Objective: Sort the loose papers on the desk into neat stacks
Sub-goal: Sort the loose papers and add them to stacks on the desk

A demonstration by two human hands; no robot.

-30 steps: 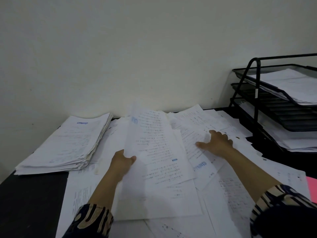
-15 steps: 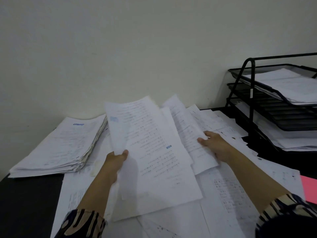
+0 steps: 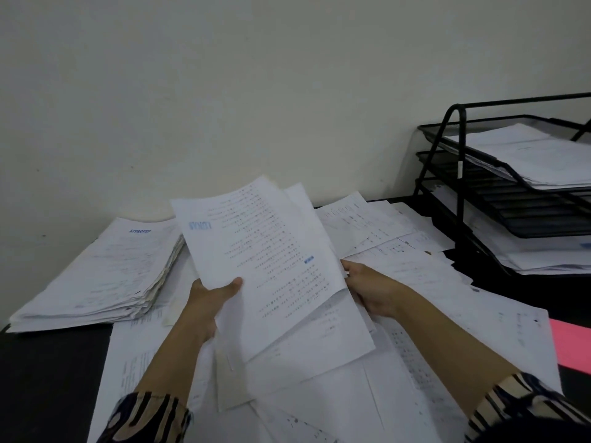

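At the bottom of the frame, two patterned sleeves [image 3: 147,417] are reaching up into the picture over loose papers [image 3: 415,362] that are covering the dark desk [image 3: 48,378] across the lower middle and right. A pink sheet [image 3: 572,343] is lying at the right edge. At centre, the left hand [image 3: 211,298] is pinching the lower left edge of a tilted sheaf [image 3: 259,260] (printed text, a blue stamp near its top), thumb lying on the face. The right hand [image 3: 374,289] is gripping the sheaf's right edge, its fingers going out of sight beneath the sheets. At middle left, a thick stack [image 3: 99,270] stamped APPROVED is sitting on the desk against the wall [image 3: 256,91]. At upper right, a black wire tray rack [image 3: 460,174] is holding more papers.
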